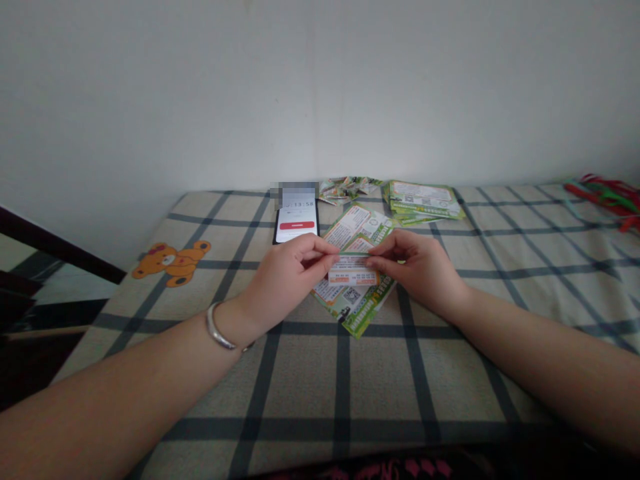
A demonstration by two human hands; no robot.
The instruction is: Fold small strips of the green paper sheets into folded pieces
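Note:
Between both hands is a small printed paper leaflet point(353, 270), white with orange and green print, its top edge pinched at either end. My left hand point(293, 270), with a silver bangle on the wrist, grips its left end between thumb and fingers. The right end is pinched by my right hand point(417, 267). Beneath it lie green-and-white printed sheets point(357, 313) with a QR code, turned at an angle on the cloth. Just behind my left hand a phone point(297, 223) lies with its screen lit, showing timer-like digits and a red button.
At the back, by the wall, are a heap of folded papers point(347, 189) and a stack of green leaflets point(423, 200). Red and green straps point(607, 203) lie far right. A bear picture point(173, 262) is at left on the checked tablecloth point(300, 393).

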